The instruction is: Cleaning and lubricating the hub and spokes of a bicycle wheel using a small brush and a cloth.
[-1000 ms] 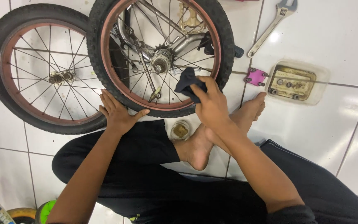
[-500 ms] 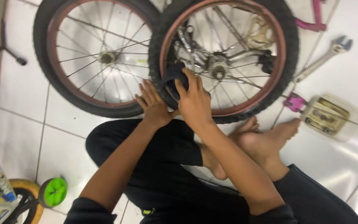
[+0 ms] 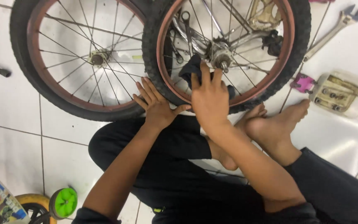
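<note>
Two small bicycle wheels lie before me on the white tile floor; I sit cross-legged, bare feet tucked under the nearer one. My right hand is flat and spread over a dark cloth, pressing it against the spokes of the right wheel just beside the hub, fingers fanned, not pinching. My left hand is open too, fingers splayed on the tyre at that wheel's lower left edge, where it overlaps the left wheel, bracing it. Step in hand, as I judge it: wiping down spokes and rim near the hub, one hand steadying, one rubbing. Next move likely calls for turning the wheel a little under the bracing hand, so the cloth meets an unwiped stretch, with care not to snag fabric on the sprocket or axle end. Beyond the wheel: an adjustable spanner at upper right, a pale tray of small parts with a pink piece touching its left end. Lower left, a green training wheel on a toy bike, well apart
</note>
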